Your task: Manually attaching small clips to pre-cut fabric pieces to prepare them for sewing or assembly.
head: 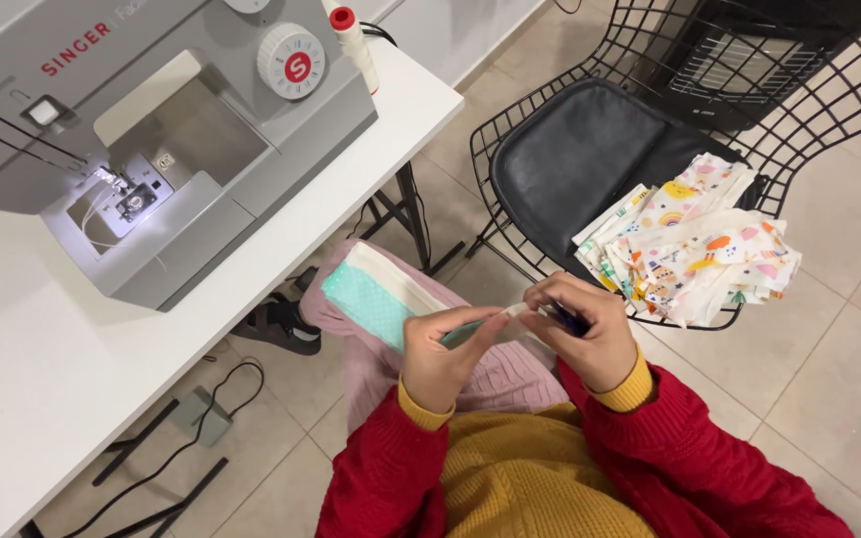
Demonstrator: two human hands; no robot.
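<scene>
Over our lap, our left hand (437, 356) pinches the teal-and-white fabric strip (383, 296) taut — our right hand (590, 334) grips a dark tool (568, 319) at its end. Printed fabric pieces (690, 244) wait on the chair (570, 159) — within reach.

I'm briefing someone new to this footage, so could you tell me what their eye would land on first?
Probably the red-sleeved hands at centre: the left hand and right hand pinch a small fabric piece together over the lap. Next, the grey sewing machine on the white table at upper left, its lamp lit. A stack of printed fabric lies on the wire chair at right.
</scene>
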